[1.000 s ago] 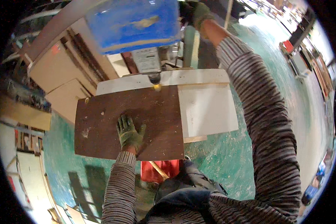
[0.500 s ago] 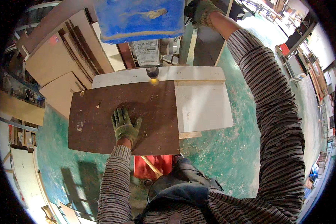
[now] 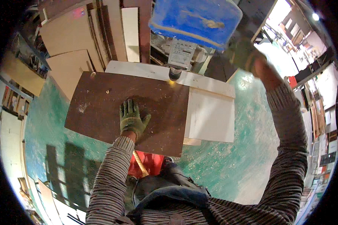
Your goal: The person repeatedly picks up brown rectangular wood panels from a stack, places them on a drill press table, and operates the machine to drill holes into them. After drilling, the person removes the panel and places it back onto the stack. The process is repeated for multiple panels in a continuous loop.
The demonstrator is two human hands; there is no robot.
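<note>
legs [image 3: 165,185] are on the near side of the brown board [image 3: 157,108], by something red [image 3: 154,163]. the gloved left hand [image 3: 133,119] lies flat on the board's middle, fingers a little apart, grasping nothing. a white slab [image 3: 211,116] shows right of the board, a chuck [image 3: 174,74] at its far edge. beyond its far right, the right hand [image 3: 244,56] blurs beside a blue cover [image 3: 195,24]; its openness and hold cannot be told. panels [image 3: 67,37] lean past its far left.
</note>
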